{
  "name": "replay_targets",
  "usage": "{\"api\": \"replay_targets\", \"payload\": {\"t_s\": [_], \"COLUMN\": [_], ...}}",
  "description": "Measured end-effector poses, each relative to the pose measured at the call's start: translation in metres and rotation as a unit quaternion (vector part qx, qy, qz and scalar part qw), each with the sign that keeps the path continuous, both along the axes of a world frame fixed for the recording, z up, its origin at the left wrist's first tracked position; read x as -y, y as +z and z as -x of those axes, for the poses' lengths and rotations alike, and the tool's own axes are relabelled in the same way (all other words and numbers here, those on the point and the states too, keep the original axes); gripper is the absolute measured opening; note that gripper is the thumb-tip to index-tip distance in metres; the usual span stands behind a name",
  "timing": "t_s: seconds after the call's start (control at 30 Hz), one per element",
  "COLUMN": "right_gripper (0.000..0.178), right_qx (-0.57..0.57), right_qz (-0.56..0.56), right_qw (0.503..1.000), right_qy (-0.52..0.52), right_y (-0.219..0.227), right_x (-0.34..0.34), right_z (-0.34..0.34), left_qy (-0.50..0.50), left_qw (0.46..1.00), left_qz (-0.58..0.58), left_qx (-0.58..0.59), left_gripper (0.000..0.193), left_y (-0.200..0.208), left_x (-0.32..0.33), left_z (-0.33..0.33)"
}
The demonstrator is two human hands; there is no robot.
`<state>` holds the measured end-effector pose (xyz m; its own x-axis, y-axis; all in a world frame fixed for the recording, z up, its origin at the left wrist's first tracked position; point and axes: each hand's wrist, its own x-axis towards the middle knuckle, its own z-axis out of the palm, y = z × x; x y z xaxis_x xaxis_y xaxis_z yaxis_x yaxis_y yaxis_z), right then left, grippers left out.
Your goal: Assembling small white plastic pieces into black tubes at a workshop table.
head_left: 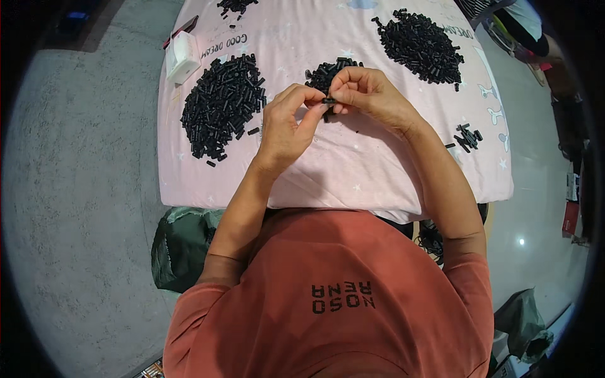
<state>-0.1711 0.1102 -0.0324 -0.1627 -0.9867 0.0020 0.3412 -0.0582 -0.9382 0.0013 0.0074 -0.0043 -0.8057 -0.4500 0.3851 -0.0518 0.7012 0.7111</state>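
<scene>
**Fingers (313, 94) of both sides clamped on one small black piece (328, 101)**

Piece shows over the near side of the middle pile (320, 75), long axis roughly left-right, bridging left hand (285, 126) and right hand (373, 94); neither clearly nearer. One part or two: can't tell. Bigger black pile (224, 104) left of middle pile.

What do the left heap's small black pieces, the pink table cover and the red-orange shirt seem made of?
Small black pieces: likely plastic, perhaps rubber; semi-gloss, with faint highlights along their sides.
Pink table cover: soft, matte woven or knit fabric, judging by its creases and draped edge.
Red-orange shirt: matte fabric, possibly cotton; it folds softly.
</scene>
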Motion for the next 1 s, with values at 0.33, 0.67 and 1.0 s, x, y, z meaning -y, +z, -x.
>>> {"api": "replay_targets", "payload": {"t_s": [0.33, 0.67, 1.0], "right_gripper": [0.012, 0.014, 0.013], "right_qx": [-0.016, -0.016, -0.012], "right_qz": [0.019, 0.023, 0.015], "right_qw": [0.999, 0.998, 0.998], "right_qy": [-0.023, -0.062, -0.060], "right_y": [-0.003, -0.001, -0.005], "right_x": [0.002, 0.001, 0.003], "right_z": [-0.001, 0.003, 0.004], "left_qy": [0.022, 0.054, 0.051], "left_qw": [0.998, 0.990, 0.976], "left_qz": [0.034, 0.076, 0.168], "left_qx": [-0.047, 0.102, 0.131], "left_gripper": [0.010, 0.012, 0.008], "left_y": [0.000, -0.017, -0.024], "left_x": [0.003, 0.029, 0.031], "left_z": [0.002, -0.007, -0.001]}}
